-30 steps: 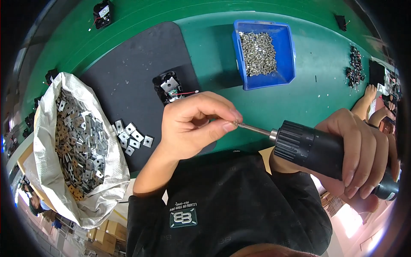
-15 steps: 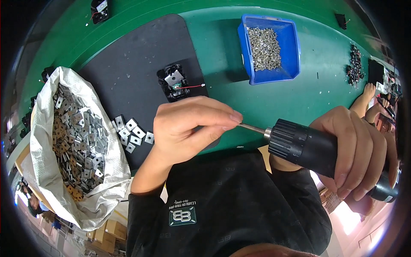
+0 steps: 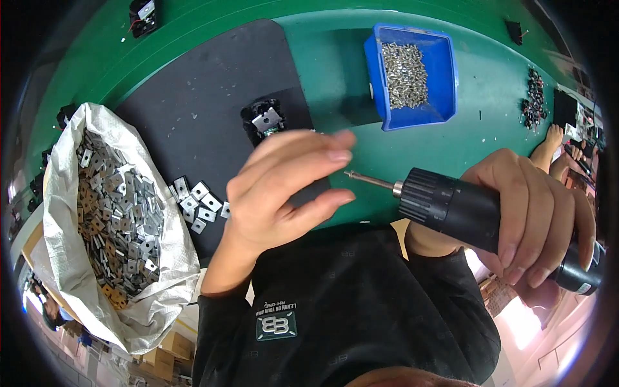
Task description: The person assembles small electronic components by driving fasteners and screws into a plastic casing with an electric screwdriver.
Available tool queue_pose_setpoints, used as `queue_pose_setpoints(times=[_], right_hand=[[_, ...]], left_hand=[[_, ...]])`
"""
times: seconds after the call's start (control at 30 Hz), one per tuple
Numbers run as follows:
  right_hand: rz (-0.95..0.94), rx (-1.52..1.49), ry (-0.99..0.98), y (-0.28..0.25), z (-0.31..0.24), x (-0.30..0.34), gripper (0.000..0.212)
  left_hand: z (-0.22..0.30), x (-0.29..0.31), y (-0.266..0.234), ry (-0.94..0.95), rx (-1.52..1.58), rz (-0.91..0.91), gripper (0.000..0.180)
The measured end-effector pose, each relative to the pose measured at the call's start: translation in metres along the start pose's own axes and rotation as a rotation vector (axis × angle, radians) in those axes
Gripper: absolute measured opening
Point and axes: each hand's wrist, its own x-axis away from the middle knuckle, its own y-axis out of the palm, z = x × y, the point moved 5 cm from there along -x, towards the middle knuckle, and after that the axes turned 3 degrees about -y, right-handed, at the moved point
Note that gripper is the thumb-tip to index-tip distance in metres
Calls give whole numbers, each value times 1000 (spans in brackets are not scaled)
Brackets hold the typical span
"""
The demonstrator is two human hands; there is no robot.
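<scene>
My right hand (image 3: 538, 222) grips a black electric screwdriver (image 3: 451, 205), its long bit pointing left. A small screw (image 3: 349, 173) appears to sit on the bit's tip. My left hand (image 3: 277, 187) holds nothing; its thumb and fingers are spread just left of that tip. Behind the left hand, on the black mat (image 3: 200, 97), lies a black plastic housing (image 3: 264, 118) with a metal plate in it, its near part hidden by my fingers. Left of my wrist, several loose square metal plates (image 3: 200, 205), each with a hole, lie on the mat.
A blue bin (image 3: 442, 84) of small screws stands on the green table (image 3: 335, 77). At left a white woven sack (image 3: 64, 258) holds many metal plates. Dark small parts (image 3: 534, 100) lie at far right, near another person's hands (image 3: 553, 138). Another housing (image 3: 143, 18) sits far left.
My left thumb and fingers have parted and come away from the bit's tip, uncovering the screw. The screwdriver has shifted slightly left and up.
</scene>
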Motion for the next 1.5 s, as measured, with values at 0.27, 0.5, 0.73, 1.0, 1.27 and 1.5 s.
queue_pose_setpoints(times=[0.27,0.5,0.73,1.0,1.27,1.5], right_hand=[[18,48,-10,7,28,2,37],[-108,235,173,7,62,4,45],[-164,309,295,5,81,8,42],[-148,352,279,3,83,7,42],[-174,366,315,3,89,12,32],[-260,281,196,5,93,3,31]], left_hand=[[-26,17,-39,-195,-671,-110,94],[-36,15,-35,-233,-673,-135,80],[-40,17,-39,-250,-669,-118,75],[-40,14,-36,-249,-662,-128,74],[-43,20,-38,-260,-652,-128,72],[-35,4,-39,-205,-663,-134,73]])
